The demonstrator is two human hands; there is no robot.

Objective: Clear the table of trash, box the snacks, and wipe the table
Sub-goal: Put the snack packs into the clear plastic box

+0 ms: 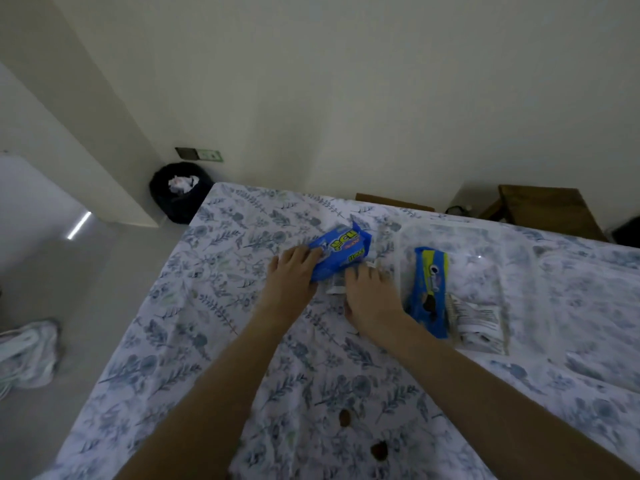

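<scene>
On the floral tablecloth [242, 341] lies a blue snack packet [343, 252]. My left hand [294, 271] grips its near left end. My right hand [372, 299] rests just right of it, over a small white wrapper [336, 284]; its fingertips are hidden, so its hold is unclear. To the right stands a clear plastic box [485, 244] with a second blue snack packet [429, 292] and a white packet [478, 320] inside.
A black trash bin [180, 192] with white paper in it stands on the floor past the table's far left corner. Two brown crumbs [379, 450] lie near the front edge. A wooden chair [547, 209] is at the far right. Cloth lies on the floor at left.
</scene>
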